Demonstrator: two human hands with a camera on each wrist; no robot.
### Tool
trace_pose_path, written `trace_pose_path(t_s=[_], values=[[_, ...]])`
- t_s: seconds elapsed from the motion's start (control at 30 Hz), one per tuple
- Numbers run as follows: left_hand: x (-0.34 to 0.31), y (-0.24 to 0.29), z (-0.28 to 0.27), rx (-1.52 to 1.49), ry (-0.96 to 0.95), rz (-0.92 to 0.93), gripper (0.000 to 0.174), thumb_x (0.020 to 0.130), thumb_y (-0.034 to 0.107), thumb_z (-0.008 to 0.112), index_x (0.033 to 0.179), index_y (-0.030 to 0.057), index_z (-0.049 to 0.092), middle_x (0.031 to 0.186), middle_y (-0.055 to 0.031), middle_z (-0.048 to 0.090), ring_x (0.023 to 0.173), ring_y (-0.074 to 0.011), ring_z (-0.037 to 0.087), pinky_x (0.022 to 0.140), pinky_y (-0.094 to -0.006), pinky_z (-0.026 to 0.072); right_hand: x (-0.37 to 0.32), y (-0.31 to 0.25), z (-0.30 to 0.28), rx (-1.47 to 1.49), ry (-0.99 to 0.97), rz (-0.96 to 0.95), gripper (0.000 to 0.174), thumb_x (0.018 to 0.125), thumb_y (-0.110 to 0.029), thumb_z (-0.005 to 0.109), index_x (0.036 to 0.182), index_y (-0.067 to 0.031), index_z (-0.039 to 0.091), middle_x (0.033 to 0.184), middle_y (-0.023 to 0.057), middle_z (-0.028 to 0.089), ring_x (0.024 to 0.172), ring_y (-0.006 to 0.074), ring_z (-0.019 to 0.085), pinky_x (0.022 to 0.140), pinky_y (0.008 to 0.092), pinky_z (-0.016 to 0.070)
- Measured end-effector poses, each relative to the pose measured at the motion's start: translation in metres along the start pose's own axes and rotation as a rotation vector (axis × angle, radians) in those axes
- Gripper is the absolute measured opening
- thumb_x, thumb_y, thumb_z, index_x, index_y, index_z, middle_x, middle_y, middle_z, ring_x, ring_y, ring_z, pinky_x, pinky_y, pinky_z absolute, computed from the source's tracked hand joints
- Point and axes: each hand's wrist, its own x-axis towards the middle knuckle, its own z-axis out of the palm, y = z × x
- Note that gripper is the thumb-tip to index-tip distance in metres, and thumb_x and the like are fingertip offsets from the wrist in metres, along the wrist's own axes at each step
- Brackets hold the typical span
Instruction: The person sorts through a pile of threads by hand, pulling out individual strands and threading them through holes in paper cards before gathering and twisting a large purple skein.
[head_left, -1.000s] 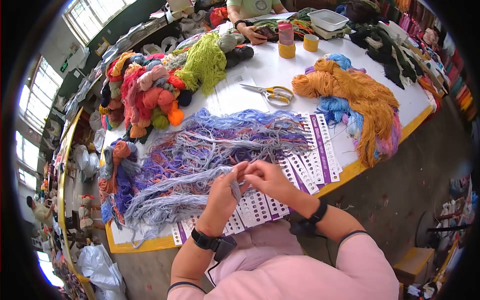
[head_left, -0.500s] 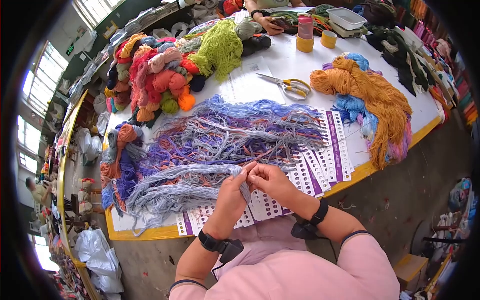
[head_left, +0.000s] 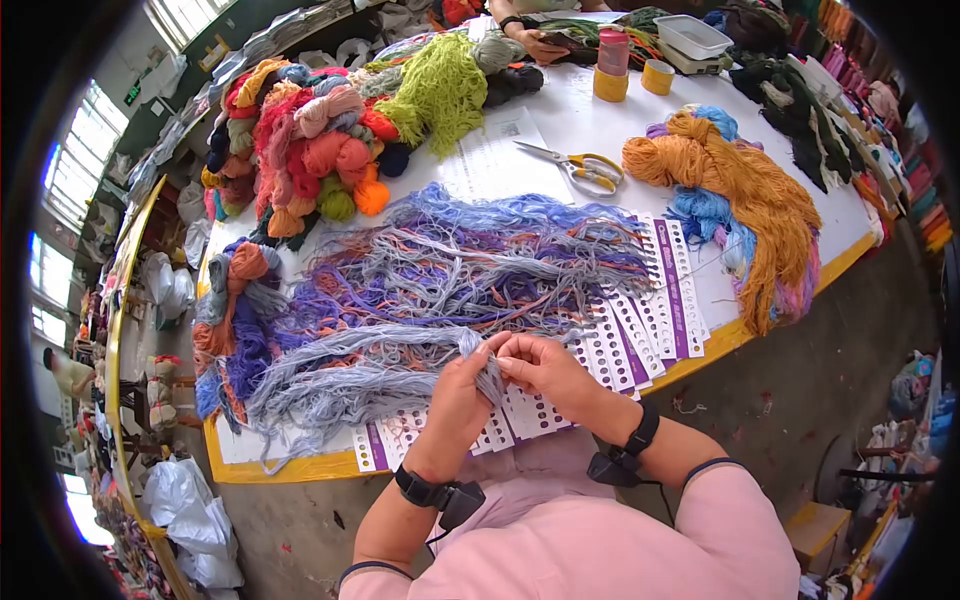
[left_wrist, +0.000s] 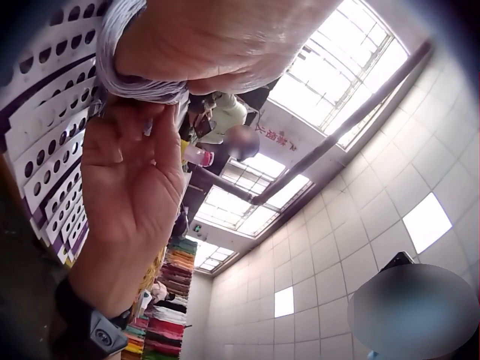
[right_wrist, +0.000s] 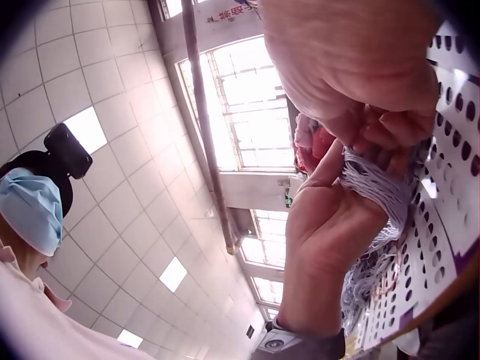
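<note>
Pale grey-blue yarn (head_left: 345, 352) lies in a long hank along the near side of the table, its right end gathered at the hands. My left hand (head_left: 462, 398) grips that end, and in the right wrist view the strands (right_wrist: 369, 187) wrap across its fingers. Close against the left thumb, my right hand (head_left: 552, 375) has its fingers curled and pinches at the yarn; its fingertips are partly hidden. Beneath both hands are white cards with punched holes (head_left: 605, 345) and purple bands. Tangled purple, grey and orange yarn (head_left: 430, 260) spreads just beyond.
Scissors (head_left: 585, 172) with yellow handles lie farther back. An orange yarn bundle (head_left: 735, 190) sits right, and a heap of coloured skeins (head_left: 325, 150) left. Yellow tape rolls (head_left: 657, 78) and a white tray (head_left: 692, 38) stand behind. Another person's hand (head_left: 542, 48) appears across the table.
The head view has shifted, so the table things appear farther right and higher than at first. My right fingertips have drawn in close to the left thumb; both hands stay at the hank's end.
</note>
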Motion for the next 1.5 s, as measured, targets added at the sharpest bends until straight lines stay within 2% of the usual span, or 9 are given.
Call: trace_pose_path(t_s=[0.43,0.53,0.57,0.6,0.7,0.83,1.0,1.3,1.5], values=[[0.001,0.0,-0.007,-0.011,-0.026,-0.018,0.036,0.101,0.018,0.041,0.123,-0.0059,0.055,0.114,-0.0126,0.064,0.098,-0.0232,0.063,0.089,-0.0371,0.0503,0.003,0.011,0.003,0.014,0.096,-0.043,0.009,0.097,-0.015,0.055,0.097,-0.0067,0.058,0.076,-0.0021,0.056,0.065,0.0043,0.052,0.054,0.0196,0.0395],[0.0,0.003,-0.01,-0.023,0.014,-0.029,0.034,0.101,0.018,0.043,0.123,-0.004,0.056,0.109,-0.012,0.066,0.099,-0.0216,0.063,0.089,-0.0355,0.05,0.003,0.018,-0.007,0.127,0.051,-0.003,0.014,0.098,-0.017,0.054,0.102,-0.005,0.058,0.088,0.0017,0.062,0.069,0.0058,0.054,0.06,0.0193,0.0422],[0.009,-0.001,-0.031,-0.083,-0.147,-0.026,0.035,0.102,0.02,0.043,0.125,-0.0051,0.052,0.11,-0.0139,0.065,0.099,-0.0211,0.064,0.089,-0.0347,0.0508,0.005,0.018,-0.004,0.3,0.08,-0.008,0.011,0.098,-0.015,0.053,0.096,-0.0045,0.055,0.083,0.003,0.063,0.064,0.0067,0.052,0.057,0.0204,0.0425],[-0.002,0.008,-0.006,-0.082,0.062,-0.025,0.036,0.103,0.02,0.039,0.121,-0.0076,0.053,0.108,-0.0144,0.065,0.092,-0.0211,0.066,0.085,-0.0342,0.0519,0.003,0.012,-0.006,0.371,0.069,0.033,0.009,0.098,-0.013,0.052,0.095,-0.0051,0.053,0.083,0.0042,0.064,0.063,0.0069,0.052,0.056,0.0199,0.0419],[-0.01,0.014,0.0,0.02,0.14,0.025,0.035,0.103,0.02,0.04,0.124,-0.0053,0.053,0.11,-0.0143,0.064,0.097,-0.0208,0.066,0.086,-0.0344,0.0521,0.001,0.018,-0.011,0.323,0.029,-0.006,0.009,0.099,-0.014,0.05,0.096,-0.0059,0.053,0.083,0.0042,0.064,0.062,0.0064,0.052,0.054,0.0198,0.0412],[-0.008,0.012,-0.014,0.079,0.023,0.03,0.039,0.103,0.023,0.042,0.128,-0.006,0.049,0.118,-0.0162,0.062,0.102,-0.0235,0.065,0.091,-0.0373,0.0523,-0.002,0.015,-0.006,0.162,0.045,-0.016,0.009,0.101,-0.015,0.047,0.097,-0.0072,0.051,0.081,0.0034,0.063,0.063,0.0065,0.051,0.055,0.0192,0.0403],[-0.008,0.013,-0.013,0.038,-0.006,0.023,0.041,0.102,0.024,0.043,0.131,-0.0045,0.047,0.121,-0.0148,0.061,0.106,-0.0243,0.064,0.091,-0.0384,0.0526,-0.002,0.015,-0.007,0.158,0.036,-0.044,0.01,0.101,-0.015,0.047,0.097,-0.0072,0.051,0.081,0.0036,0.063,0.063,0.0061,0.051,0.056,0.019,0.0399],[-0.01,0.013,-0.015,0.002,-0.028,0.011,0.044,0.102,0.027,0.043,0.133,-0.0041,0.044,0.13,-0.0164,0.056,0.112,-0.0285,0.061,0.095,-0.049,0.0521,-0.004,0.014,-0.005,0.131,0.034,-0.043,0.01,0.101,-0.014,0.046,0.098,-0.007,0.052,0.081,0.0031,0.064,0.062,0.0053,0.051,0.056,0.0186,0.0397],[-0.011,0.014,-0.017,0.005,-0.071,-0.01,0.045,0.102,0.029,0.042,0.135,-0.0023,0.044,0.129,-0.0161,0.056,0.111,-0.0269,0.062,0.094,-0.0479,0.0523,-0.004,0.012,-0.003,0.154,0.043,-0.029,0.014,0.102,-0.015,0.043,0.101,-0.0061,0.053,0.081,0.003,0.064,0.062,0.0053,0.051,0.056,0.0187,0.0399]])
